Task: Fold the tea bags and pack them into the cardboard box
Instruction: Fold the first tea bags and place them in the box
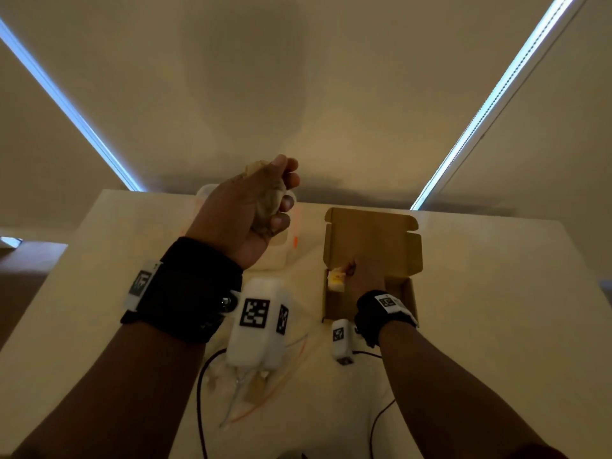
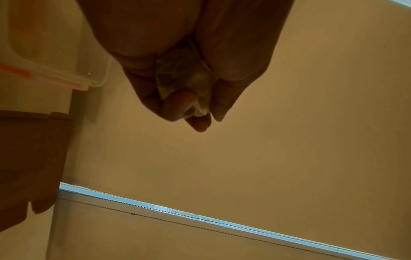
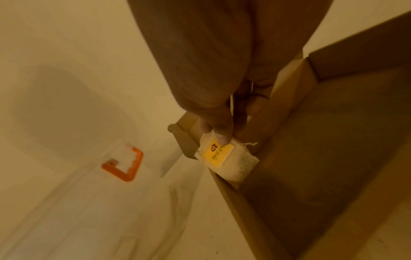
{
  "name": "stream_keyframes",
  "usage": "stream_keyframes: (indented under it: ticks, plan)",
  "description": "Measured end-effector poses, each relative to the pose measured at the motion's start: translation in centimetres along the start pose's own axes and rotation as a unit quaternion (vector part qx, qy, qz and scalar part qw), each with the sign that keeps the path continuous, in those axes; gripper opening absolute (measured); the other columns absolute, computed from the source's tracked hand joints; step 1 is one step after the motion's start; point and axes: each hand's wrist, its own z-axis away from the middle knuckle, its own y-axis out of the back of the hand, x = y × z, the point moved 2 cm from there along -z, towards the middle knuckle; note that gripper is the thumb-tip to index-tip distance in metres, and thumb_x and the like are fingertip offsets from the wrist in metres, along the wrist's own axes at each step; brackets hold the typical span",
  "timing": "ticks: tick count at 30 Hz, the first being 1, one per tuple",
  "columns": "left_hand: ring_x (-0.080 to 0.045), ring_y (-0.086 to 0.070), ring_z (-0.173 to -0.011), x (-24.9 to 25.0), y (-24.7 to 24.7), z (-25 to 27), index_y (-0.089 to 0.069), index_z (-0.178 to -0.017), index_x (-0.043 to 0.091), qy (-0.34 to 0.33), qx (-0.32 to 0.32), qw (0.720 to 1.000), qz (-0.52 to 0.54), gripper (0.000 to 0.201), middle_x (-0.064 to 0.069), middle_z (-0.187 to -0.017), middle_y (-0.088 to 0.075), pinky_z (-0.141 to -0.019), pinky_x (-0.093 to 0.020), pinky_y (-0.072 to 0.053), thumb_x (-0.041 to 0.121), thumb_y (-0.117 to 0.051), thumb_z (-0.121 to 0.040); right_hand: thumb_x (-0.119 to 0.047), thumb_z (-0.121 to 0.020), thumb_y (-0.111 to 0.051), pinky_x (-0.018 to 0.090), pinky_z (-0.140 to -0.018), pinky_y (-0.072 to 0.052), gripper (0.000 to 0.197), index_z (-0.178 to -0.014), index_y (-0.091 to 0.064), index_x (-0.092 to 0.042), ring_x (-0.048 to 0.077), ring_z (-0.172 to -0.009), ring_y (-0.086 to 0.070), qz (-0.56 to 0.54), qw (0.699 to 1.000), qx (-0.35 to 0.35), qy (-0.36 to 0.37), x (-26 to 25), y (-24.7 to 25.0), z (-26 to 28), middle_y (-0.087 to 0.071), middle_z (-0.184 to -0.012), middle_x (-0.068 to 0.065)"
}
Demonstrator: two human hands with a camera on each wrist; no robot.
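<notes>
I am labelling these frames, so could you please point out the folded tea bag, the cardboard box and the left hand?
folded tea bag (image 3: 224, 159), right wrist view, yellow tag
cardboard box (image 1: 371, 236), head view, open lid
left hand (image 1: 238, 207), head view, back of hand

Dim amber light; window gaps glare blue; wrist views blurred.

The left hand curls its fingers round a crumpled, translucent tea bag; a clear plastic container with an orange clasp sits beside a brown cardboard box.

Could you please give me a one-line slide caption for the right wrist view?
Right hand pinches a folded tea bag at the inner wall of the open cardboard box.
</notes>
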Motion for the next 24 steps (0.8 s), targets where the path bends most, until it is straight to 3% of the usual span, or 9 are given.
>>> stream_keyframes:
  ticks: [3, 4, 6, 9, 13, 16, 20, 24]
  plan:
    - [-0.008, -0.049, -0.061, 0.2, 0.3, 0.1, -0.065, -0.101, 0.015, -0.002, 0.003, 1.000, -0.008, 0.016, 0.004, -0.083, -0.061, -0.044, -0.016, -0.034, 0.028, -0.056, -0.099, -0.007, -0.100, -0.052, 0.033, -0.079, -0.041, 0.009, -0.098, -0.058, -0.014, 0.029, -0.096, -0.056, 0.041, 0.999, -0.009, 0.011, 0.1, -0.7, -0.5, -0.058, -0.108, 0.012]
    - [-0.008, -0.049, -0.061, 0.2, 0.4, 0.2, -0.065, -0.101, 0.015, -0.004, 0.007, 1.000, -0.012, 0.016, 0.004, -0.083, -0.061, -0.044, -0.016, -0.034, 0.028, -0.056, -0.099, -0.009, -0.101, -0.053, 0.033, -0.079, -0.041, 0.009, -0.107, -0.059, -0.009, 0.028, -0.096, -0.056, 0.050, 0.999, -0.008, 0.009, 0.2, -0.8, -0.8, -0.059, -0.112, 0.013]
    - [-0.009, -0.049, -0.061, 0.2, 0.8, 0.2, -0.066, -0.101, 0.015, -0.008, 0.013, 1.000, -0.018, 0.016, 0.004, -0.083, -0.061, -0.043, -0.016, -0.034, 0.029, -0.058, -0.098, -0.011, -0.102, -0.052, 0.032, -0.077, -0.040, 0.011, -0.107, -0.062, -0.012, 0.026, -0.093, -0.054, 0.053, 0.999, -0.007, -0.001, 0.4, -1.1, -1.2, -0.062, -0.117, 0.014]
    - [-0.009, -0.050, -0.061, 0.0, 1.3, 0.2, -0.067, -0.100, 0.014, -0.010, 0.016, 1.000, -0.023, 0.018, 0.004, -0.082, -0.061, -0.043, -0.017, -0.036, 0.029, -0.058, -0.097, -0.011, -0.102, -0.051, 0.030, -0.075, -0.039, 0.019, -0.111, -0.068, -0.014, 0.031, -0.105, -0.060, 0.067, 0.998, -0.004, -0.015, 0.2, -1.4, -1.8, -0.065, -0.121, 0.013]
    - [-0.010, -0.051, -0.060, -0.2, 1.8, 0.3, -0.067, -0.099, 0.013, -0.014, 0.026, 0.999, -0.035, 0.018, 0.003, -0.082, -0.062, -0.042, -0.017, -0.035, 0.028, -0.060, -0.096, -0.008, -0.098, -0.056, 0.033, -0.077, -0.049, 0.021, -0.112, -0.069, -0.017, 0.031, -0.105, -0.062, 0.032, 0.998, 0.021, -0.040, 0.2, -1.7, -2.3, -0.066, -0.117, 0.008]
    - [-0.009, -0.052, -0.060, -0.3, 2.1, 0.4, -0.067, -0.099, 0.013, -0.011, 0.028, 0.999, -0.042, 0.018, 0.003, -0.083, -0.062, -0.042, -0.017, -0.035, 0.028, -0.060, -0.096, -0.015, -0.096, -0.057, 0.043, -0.080, -0.058, 0.016, -0.107, -0.067, -0.019, 0.032, -0.094, -0.064, 0.031, 0.997, 0.039, -0.052, 0.3, -1.8, -2.4, -0.066, -0.111, 0.011]
    - [-0.009, -0.051, -0.059, -0.4, 2.2, 0.4, -0.067, -0.099, 0.013, -0.006, 0.032, 0.999, -0.041, 0.018, 0.003, -0.082, -0.061, -0.041, -0.017, -0.035, 0.027, -0.056, -0.100, -0.020, -0.096, -0.058, 0.050, -0.088, -0.056, 0.026, -0.122, -0.059, -0.018, 0.035, -0.101, -0.063, 0.038, 0.996, 0.057, -0.062, 0.8, -1.9, -2.5, -0.060, -0.120, 0.013]
    - [-0.009, -0.051, -0.058, -0.4, 2.0, 0.3, -0.067, -0.098, 0.013, -0.005, 0.030, 0.999, -0.039, 0.018, 0.003, -0.081, -0.061, -0.041, -0.016, -0.034, 0.026, -0.056, -0.100, -0.016, -0.095, -0.062, 0.051, -0.092, -0.054, 0.033, -0.126, -0.051, -0.016, 0.036, -0.106, -0.060, -0.005, 0.995, 0.070, -0.065, 1.1, -1.4, -2.1, -0.056, -0.123, 0.013]
